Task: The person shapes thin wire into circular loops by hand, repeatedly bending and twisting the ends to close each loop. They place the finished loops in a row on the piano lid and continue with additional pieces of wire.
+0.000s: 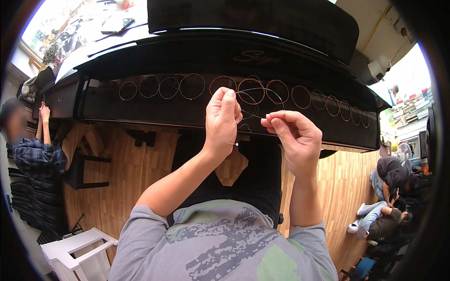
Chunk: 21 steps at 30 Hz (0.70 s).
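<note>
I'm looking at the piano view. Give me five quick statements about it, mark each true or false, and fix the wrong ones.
1. The left hand and right hand both hold the wire. True.
2. Silvery coils lie left of the copper-coloured coils. True.
3. All the coils are piled in one stack. False: they are spread in a row on the black piano.
4. The floor is covered in grey carpet. False: the floor is wooden.
5. The wearer's shirt is grey with green patches. True.
</note>
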Tool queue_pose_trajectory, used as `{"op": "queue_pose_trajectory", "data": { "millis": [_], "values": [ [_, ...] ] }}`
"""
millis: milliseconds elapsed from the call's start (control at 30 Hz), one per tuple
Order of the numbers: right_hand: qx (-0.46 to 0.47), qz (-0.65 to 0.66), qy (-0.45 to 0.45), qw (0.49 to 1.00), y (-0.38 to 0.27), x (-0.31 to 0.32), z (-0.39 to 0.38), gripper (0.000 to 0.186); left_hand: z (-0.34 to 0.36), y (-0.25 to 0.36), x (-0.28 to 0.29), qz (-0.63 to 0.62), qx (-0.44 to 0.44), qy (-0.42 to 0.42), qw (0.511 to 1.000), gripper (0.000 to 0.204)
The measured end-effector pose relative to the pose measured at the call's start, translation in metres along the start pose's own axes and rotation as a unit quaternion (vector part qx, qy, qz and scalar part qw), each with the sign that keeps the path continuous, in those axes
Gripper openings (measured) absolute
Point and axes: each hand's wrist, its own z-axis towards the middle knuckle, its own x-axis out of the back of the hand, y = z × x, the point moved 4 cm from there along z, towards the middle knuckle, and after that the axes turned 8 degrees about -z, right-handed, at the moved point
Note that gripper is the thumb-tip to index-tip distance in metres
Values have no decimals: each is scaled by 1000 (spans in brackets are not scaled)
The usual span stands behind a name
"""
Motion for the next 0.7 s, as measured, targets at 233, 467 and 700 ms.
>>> {"op": "queue_pose_trajectory", "data": {
  "millis": [233, 467, 700],
  "values": [
    [95, -144, 74, 982, -12, -2, -6, 11, 0, -2, 0, 27, -22, 3, 999, 23],
    [118, -192, 25, 974, -6, -20, -6, 16, -4, -5, -7, -2, -1, -1, 1000, 22],
    [210, -283, 54, 934, 18, -16, 1, 26, -9, -5, -9, -113, 89, 6, 990, 22]
  ]
}}
